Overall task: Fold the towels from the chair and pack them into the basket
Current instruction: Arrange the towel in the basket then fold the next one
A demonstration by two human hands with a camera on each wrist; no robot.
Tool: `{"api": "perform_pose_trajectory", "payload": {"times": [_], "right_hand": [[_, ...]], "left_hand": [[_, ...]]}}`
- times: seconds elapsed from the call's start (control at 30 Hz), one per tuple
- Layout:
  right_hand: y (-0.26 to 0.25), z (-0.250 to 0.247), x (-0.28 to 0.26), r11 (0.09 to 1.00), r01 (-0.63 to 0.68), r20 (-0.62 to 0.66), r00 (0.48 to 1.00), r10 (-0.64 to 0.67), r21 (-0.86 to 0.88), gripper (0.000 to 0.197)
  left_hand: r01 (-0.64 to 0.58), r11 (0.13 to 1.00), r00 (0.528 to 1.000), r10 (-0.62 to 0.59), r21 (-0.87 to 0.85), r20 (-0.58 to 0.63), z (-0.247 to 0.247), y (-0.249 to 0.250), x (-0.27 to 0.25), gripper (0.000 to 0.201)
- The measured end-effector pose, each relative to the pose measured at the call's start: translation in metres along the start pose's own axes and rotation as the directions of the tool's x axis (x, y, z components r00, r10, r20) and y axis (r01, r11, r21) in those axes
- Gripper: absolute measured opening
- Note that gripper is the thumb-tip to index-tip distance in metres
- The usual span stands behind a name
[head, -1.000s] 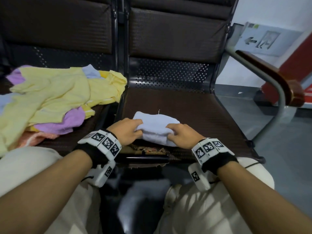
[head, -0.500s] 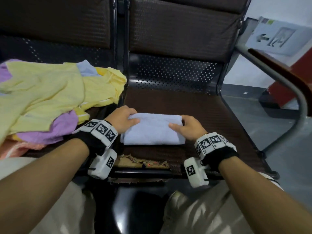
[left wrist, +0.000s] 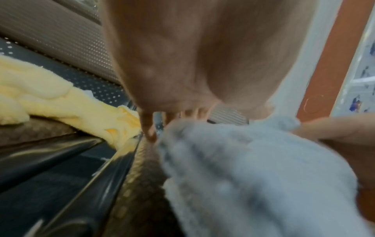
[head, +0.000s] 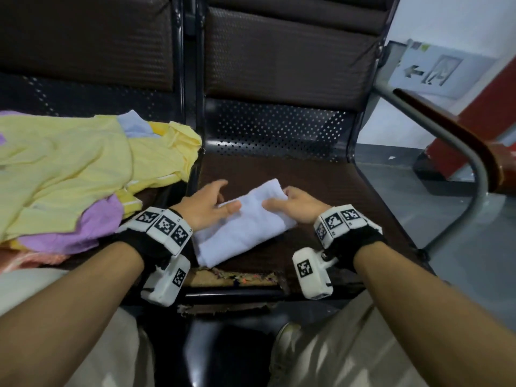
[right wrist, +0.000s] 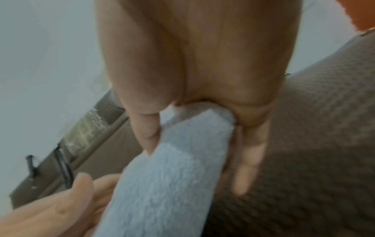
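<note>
A folded pale blue towel (head: 243, 230) (left wrist: 243, 160) (right wrist: 172, 176) lies slantwise on the brown chair seat (head: 321, 185), its far end raised. My right hand (head: 296, 203) (right wrist: 192, 64) grips that far end, thumb on one face and fingers on the other. My left hand (head: 212, 203) (left wrist: 192, 64) is at the towel's left side with straight, spread fingers, its thumb resting on the cloth. A loose pile of yellow towels (head: 69, 169) with a purple towel (head: 83, 227) covers the seat to the left. No basket is in view.
A metal armrest with a wooden top (head: 460, 141) curves along the seat's right side. The seat's front edge is torn (head: 231, 277). My knees in light trousers are just below the seat. Grey floor lies to the right.
The towel lay flat and square between both hands; now it is turned slantwise with its right end raised in my right hand. My left hand has let go and spread its fingers.
</note>
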State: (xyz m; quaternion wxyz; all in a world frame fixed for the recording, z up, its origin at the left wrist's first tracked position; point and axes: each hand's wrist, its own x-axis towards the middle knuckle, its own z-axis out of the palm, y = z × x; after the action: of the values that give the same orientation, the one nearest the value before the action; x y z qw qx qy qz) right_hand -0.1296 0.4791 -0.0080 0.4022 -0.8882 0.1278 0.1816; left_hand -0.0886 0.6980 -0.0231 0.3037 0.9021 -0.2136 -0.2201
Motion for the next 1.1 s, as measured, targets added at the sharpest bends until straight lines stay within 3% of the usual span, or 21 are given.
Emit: {"api": "perform_pose_trajectory", "payload": {"times": [0.1, 0.17, 0.2, 0.3, 0.37, 0.53, 0.63, 0.77, 0.83, 0.9, 1.0, 1.1], "right_hand": [[-0.036, -0.017, -0.035, 0.951, 0.306, -0.043, 0.950, -0.308, -0.053, 0.035], [-0.059, -0.031, -0.065, 0.893, 0.444, -0.018, 0.895, -0.446, -0.070, 0.036], [-0.069, -0.038, -0.080, 0.868, 0.488, -0.020, 0.871, -0.492, -0.097, 0.037], [-0.083, -0.064, -0.124, 0.835, 0.520, -0.108, 0.834, -0.542, -0.178, 0.039], [-0.082, -0.080, -0.152, 0.839, 0.505, -0.204, 0.816, -0.541, -0.201, 0.040], [-0.049, -0.114, -0.219, 0.876, 0.454, -0.443, 0.759, -0.477, -0.164, 0.023], [-0.011, -0.124, -0.256, 0.884, 0.467, -0.598, 0.701, -0.389, -0.027, 0.022], [0.053, -0.130, -0.304, 0.862, 0.494, -0.798, 0.563, -0.214, 0.117, 0.020], [0.088, -0.129, -0.327, 0.842, 0.513, -0.868, 0.482, -0.122, 0.167, 0.021], [0.126, -0.122, -0.349, 0.822, 0.524, -0.903, 0.430, -0.028, 0.223, 0.024], [0.191, -0.104, -0.373, 0.828, 0.475, -0.907, 0.410, 0.091, 0.298, 0.026], [0.254, -0.068, -0.389, 0.851, 0.378, -0.877, 0.445, 0.180, 0.366, 0.025]], "left_hand": [[-0.242, 0.939, 0.965, 0.206, -0.247, -0.162, -0.013, 0.029, -0.014, 0.122], [-0.328, 0.900, 0.941, 0.285, -0.287, -0.180, -0.024, 0.052, -0.024, 0.123], [-0.351, 0.887, 0.934, 0.312, -0.300, -0.172, -0.030, 0.064, -0.029, 0.113], [-0.391, 0.869, 0.920, 0.381, -0.302, -0.095, -0.039, 0.098, -0.048, 0.056], [-0.391, 0.881, 0.918, 0.393, -0.266, -0.050, -0.039, 0.115, -0.062, 0.043], [-0.360, 0.927, 0.923, 0.371, -0.107, 0.104, -0.024, 0.152, -0.089, 0.042], [-0.410, 0.912, 0.907, 0.409, -0.014, 0.102, -0.014, 0.189, -0.105, 0.046], [-0.498, 0.855, 0.867, 0.489, 0.147, 0.091, 0.013, 0.254, -0.110, 0.025], [-0.543, 0.810, 0.840, 0.521, 0.221, 0.151, 0.037, 0.287, -0.108, 0.014], [-0.593, 0.769, 0.803, 0.543, 0.240, 0.243, 0.072, 0.313, -0.107, 0.018], [-0.641, 0.728, 0.760, 0.555, 0.244, 0.339, 0.139, 0.330, -0.101, 0.031], [-0.632, 0.739, 0.746, 0.501, 0.232, 0.438, 0.221, 0.320, -0.094, 0.032]]}}
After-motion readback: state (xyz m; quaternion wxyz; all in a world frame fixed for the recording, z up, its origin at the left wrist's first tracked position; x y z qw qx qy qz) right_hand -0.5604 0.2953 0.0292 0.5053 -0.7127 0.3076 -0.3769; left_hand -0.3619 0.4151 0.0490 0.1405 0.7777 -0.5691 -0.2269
